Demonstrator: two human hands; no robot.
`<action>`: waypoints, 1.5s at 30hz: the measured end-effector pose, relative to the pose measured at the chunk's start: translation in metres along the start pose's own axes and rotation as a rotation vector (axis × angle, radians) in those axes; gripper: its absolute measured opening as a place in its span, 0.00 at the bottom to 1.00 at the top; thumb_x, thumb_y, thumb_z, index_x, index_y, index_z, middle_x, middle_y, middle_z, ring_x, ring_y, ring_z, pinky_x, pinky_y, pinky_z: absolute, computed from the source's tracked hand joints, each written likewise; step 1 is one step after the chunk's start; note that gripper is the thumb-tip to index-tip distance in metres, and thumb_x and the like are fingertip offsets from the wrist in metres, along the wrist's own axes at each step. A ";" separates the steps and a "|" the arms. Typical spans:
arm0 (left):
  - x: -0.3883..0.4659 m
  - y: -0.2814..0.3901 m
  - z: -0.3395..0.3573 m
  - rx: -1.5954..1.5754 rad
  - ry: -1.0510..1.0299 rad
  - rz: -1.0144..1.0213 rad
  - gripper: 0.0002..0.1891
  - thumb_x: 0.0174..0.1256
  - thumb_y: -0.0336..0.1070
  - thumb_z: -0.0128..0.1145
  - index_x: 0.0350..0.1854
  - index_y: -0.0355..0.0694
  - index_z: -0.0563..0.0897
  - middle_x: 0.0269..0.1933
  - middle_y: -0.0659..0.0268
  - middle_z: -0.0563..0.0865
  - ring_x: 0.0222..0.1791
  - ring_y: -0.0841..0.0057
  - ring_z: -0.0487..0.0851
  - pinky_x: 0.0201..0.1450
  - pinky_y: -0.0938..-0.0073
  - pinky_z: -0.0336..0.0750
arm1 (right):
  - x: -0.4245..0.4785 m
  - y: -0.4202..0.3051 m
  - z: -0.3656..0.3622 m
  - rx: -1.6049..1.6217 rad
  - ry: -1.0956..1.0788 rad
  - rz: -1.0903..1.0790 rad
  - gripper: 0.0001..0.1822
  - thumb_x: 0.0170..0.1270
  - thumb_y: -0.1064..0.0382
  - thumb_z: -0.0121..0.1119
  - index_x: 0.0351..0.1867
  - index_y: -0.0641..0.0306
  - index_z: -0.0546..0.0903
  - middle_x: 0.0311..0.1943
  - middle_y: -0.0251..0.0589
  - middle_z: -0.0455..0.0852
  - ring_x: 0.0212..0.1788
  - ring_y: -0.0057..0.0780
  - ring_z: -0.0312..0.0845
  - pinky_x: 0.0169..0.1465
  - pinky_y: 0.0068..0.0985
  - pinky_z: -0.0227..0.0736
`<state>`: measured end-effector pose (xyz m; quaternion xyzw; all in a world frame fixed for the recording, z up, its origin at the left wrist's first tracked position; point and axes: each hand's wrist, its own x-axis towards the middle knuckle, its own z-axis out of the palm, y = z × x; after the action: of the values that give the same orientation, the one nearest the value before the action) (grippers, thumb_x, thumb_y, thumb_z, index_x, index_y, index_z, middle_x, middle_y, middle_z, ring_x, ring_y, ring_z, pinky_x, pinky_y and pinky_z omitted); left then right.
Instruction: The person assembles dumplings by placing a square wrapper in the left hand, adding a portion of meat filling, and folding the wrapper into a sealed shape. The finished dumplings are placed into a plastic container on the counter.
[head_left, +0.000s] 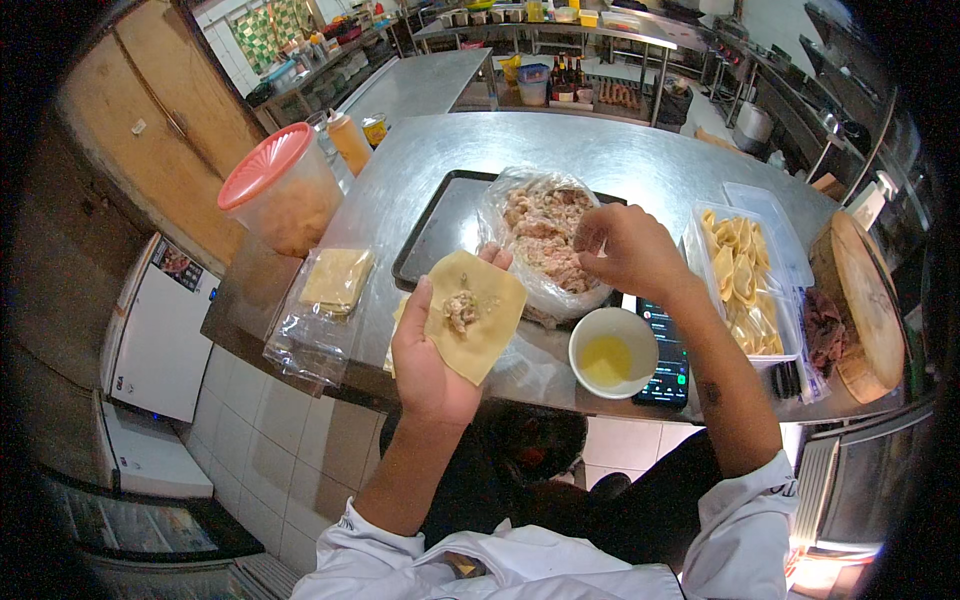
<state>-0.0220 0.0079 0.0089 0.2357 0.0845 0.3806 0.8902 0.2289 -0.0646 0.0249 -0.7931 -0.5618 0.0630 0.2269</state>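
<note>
A square dough wrapper (495, 322) lies across my left hand (439, 367), with a small lump of minced filling (460, 309) near its middle. My right hand (634, 251) is raised over the right side of a clear plastic bag of minced meat filling (544, 225), its fingers curled; whether they pinch anything is hidden. The bag rests partly on a dark baking tray (435, 217). Nearer to me stands a white bowl (613, 352) with yellow liquid. On the right, a plastic container (787, 345) holds folded dumplings (739, 262).
A stack of wrappers (337, 281) lies on plastic at the left, near a red-lidded tub (266, 169) and a squeeze bottle (349, 142). A phone (664, 360) lies beside the bowl. A round wooden chopping block (862, 307) stands at the steel table's (442, 135) right end.
</note>
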 end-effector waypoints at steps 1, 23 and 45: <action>0.000 0.000 0.000 -0.002 0.009 0.003 0.32 0.90 0.47 0.37 0.82 0.24 0.61 0.82 0.41 0.68 0.83 0.52 0.67 0.87 0.51 0.61 | -0.003 -0.001 -0.006 -0.031 -0.030 -0.007 0.10 0.56 0.61 0.76 0.37 0.61 0.93 0.33 0.42 0.95 0.37 0.39 0.93 0.46 0.35 0.86; -0.002 -0.003 0.005 0.016 -0.031 0.010 0.34 0.90 0.49 0.37 0.84 0.25 0.58 0.84 0.38 0.64 0.85 0.48 0.64 0.87 0.45 0.59 | -0.010 -0.008 0.000 -0.324 -0.160 0.017 0.09 0.46 0.58 0.79 0.29 0.53 0.93 0.29 0.42 0.94 0.35 0.44 0.93 0.44 0.38 0.86; -0.008 -0.011 0.011 0.024 -0.044 -0.133 0.31 0.90 0.52 0.41 0.81 0.33 0.67 0.75 0.49 0.78 0.75 0.57 0.79 0.79 0.51 0.72 | -0.040 -0.075 -0.012 0.745 0.043 -0.434 0.09 0.58 0.64 0.79 0.36 0.63 0.91 0.36 0.44 0.93 0.39 0.38 0.89 0.47 0.32 0.82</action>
<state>-0.0167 -0.0087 0.0133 0.2484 0.0849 0.3142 0.9123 0.1535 -0.0847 0.0615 -0.5214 -0.6497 0.1959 0.5173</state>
